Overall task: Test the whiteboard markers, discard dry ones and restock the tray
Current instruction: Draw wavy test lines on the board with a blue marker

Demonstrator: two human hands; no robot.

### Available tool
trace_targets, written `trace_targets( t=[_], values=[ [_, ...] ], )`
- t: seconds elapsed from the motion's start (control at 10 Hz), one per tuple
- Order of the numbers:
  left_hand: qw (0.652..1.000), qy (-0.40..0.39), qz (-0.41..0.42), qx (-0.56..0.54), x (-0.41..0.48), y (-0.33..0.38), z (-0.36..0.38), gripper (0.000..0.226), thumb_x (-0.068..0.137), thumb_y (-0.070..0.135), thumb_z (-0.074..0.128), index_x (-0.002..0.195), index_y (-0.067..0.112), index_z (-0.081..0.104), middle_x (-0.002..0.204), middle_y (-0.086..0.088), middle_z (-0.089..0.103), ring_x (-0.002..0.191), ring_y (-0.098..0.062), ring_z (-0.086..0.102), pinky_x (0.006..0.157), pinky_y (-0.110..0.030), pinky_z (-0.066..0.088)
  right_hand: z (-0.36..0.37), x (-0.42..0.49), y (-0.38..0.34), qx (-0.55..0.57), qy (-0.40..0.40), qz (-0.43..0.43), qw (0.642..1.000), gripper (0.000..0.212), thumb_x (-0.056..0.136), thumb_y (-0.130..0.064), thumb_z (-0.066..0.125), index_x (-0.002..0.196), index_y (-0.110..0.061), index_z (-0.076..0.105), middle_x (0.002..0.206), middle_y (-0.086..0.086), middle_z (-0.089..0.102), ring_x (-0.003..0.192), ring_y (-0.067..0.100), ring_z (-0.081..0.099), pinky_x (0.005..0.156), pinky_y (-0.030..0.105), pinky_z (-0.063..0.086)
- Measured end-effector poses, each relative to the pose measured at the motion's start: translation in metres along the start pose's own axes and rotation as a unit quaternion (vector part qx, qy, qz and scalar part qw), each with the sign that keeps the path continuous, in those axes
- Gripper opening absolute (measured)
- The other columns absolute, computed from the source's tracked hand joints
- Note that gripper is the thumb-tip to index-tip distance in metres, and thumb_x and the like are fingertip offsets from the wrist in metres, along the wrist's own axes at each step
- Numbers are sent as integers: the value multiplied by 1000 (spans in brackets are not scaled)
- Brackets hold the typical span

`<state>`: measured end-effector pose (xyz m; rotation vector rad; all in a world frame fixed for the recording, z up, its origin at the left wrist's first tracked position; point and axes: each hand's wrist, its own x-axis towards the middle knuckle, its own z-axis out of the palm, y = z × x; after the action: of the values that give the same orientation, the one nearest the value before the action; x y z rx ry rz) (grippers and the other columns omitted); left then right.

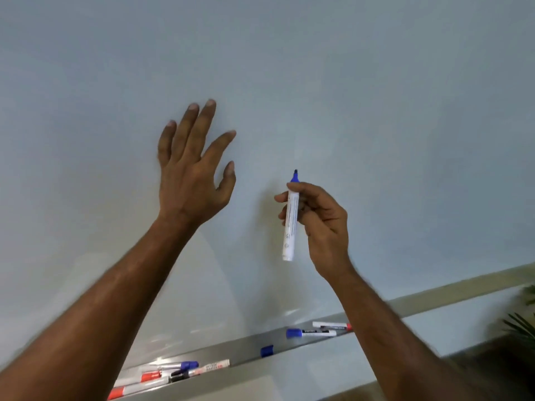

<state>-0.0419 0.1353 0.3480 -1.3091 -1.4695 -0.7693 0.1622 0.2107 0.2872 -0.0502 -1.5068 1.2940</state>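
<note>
Pale grey-white whiteboard (347, 82) fills almost the whole view, its surface glossy, with a soft reflection low down. Along its lower edge runs a narrow grey metal tray (246, 347), slanting upward to the right.

The left hand (191, 175) is raised in front of the board with its back to the camera, fingers straight and spread wide, thumb out to the side, holding nothing. Whether the fingertips touch the board cannot be told.

The right hand (321, 224) is lower and to the right, fingers curled round an uncapped white-barrelled whiteboard marker with a blue collar and dark tip (290, 224). The marker stands nearly upright, tip uppermost and close to the board; contact cannot be judged. Its blunt end hangs free below the hand.

On the tray, a loose blue cap (266, 351) lies alone near the middle. To its right lie a white marker with a blue cap (311, 333) and, just behind it, a white marker with a red end (331, 325). At the tray's left end sits a cluster of markers (173, 373) in blue, red and black, lying close together at slight angles.

Green plant leaves (521, 319) show at the right edge.
</note>
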Motion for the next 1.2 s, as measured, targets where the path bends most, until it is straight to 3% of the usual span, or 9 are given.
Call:
trace_targets(
  t=[0.1,0.2,0.3,0.5,0.6,0.7,1.0,1.2],
  values=[
    [1000,0,-5,10,23,-4,-1,48,91,31,56,136,15,54,158,-15,29,149,-31,23,120,-50,17,9,15,-11,-5,18,-40,999,35,85,9,48,113,-8,62,94,22,68,83,22,66,68,28,52],
    [999,10,-4,45,32,-5,3,57,91,36,55,143,17,47,160,-14,26,149,-31,19,121,-50,13,22,38,-25,0,88,-63,994,13,87,-3,67,97,-9,63,81,26,62,67,20,62,59,21,48],
    [998,9,-3,65,28,-4,7,60,92,38,53,147,18,43,161,-14,24,150,-31,17,122,-49,11,28,53,-32,-36,107,-74,991,2,89,-12,66,90,-11,64,72,18,63,60,18,61,55,24,48],
    [997,21,9,78,22,-6,13,63,92,40,51,149,16,40,161,-14,24,150,-31,17,121,-52,13,35,98,-34,-111,140,-147,973,11,87,-7,69,91,-15,62,70,13,65,58,34,61,52,45,52],
    [997,35,2,71,15,-4,16,63,91,39,53,149,17,40,160,-13,25,150,-31,18,121,-52,16,33,117,-31,-144,160,-183,959,11,85,-5,72,86,-11,63,69,8,65,56,26,58,52,40,50],
    [997,41,0,70,10,-5,18,63,90,38,54,148,17,41,160,-13,26,150,-31,19,120,-53,17,33,115,-26,-180,130,-196,955,9,85,-5,71,84,-8,63,67,9,64,55,25,57,53,36,49],
    [995,68,-5,70,-5,-3,25,61,90,37,54,146,15,44,158,-13,31,148,-32,24,118,-54,22,20,81,7,-198,144,-162,956,7,81,-5,70,85,-9,67,70,-7,63,60,4,54,59,19,45],
    [995,70,-10,70,-8,-1,27,61,90,37,55,146,16,45,158,-12,31,148,-32,24,118,-54,22,7,60,22,-224,164,-155,948,8,80,-6,71,80,-12,66,66,-4,61,56,5,51,56,21,43]
  ],
)
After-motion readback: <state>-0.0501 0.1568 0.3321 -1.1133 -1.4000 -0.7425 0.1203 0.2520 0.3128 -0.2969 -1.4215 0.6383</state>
